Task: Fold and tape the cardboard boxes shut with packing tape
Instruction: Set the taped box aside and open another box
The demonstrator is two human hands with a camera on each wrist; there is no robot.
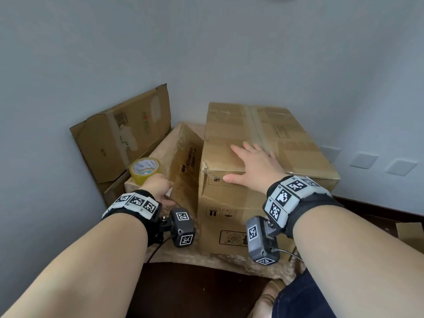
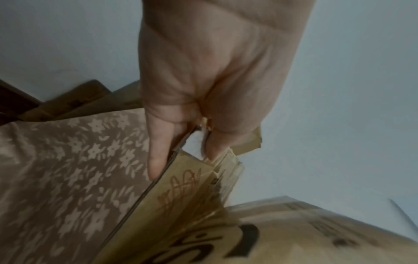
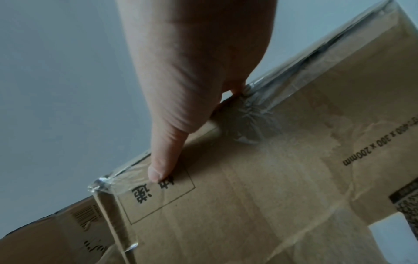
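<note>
Taped brown box (image 1: 263, 157) beside yellowish tape roll (image 1: 144, 171).

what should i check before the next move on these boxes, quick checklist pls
1. Big box top closed with tape along its seam: ok.
2. Right hand lying flat on it, steadying it: ok.
3. Left hand gripping the edge of the flat cardboard standing beside the big box: ok.
4. Flat cardboard opened into a box: not ok.
5. Tape roll within reach, on the cloth behind the left hand: ok.
6. Loose end on the tape roll ready to pull: cannot tell.
</note>
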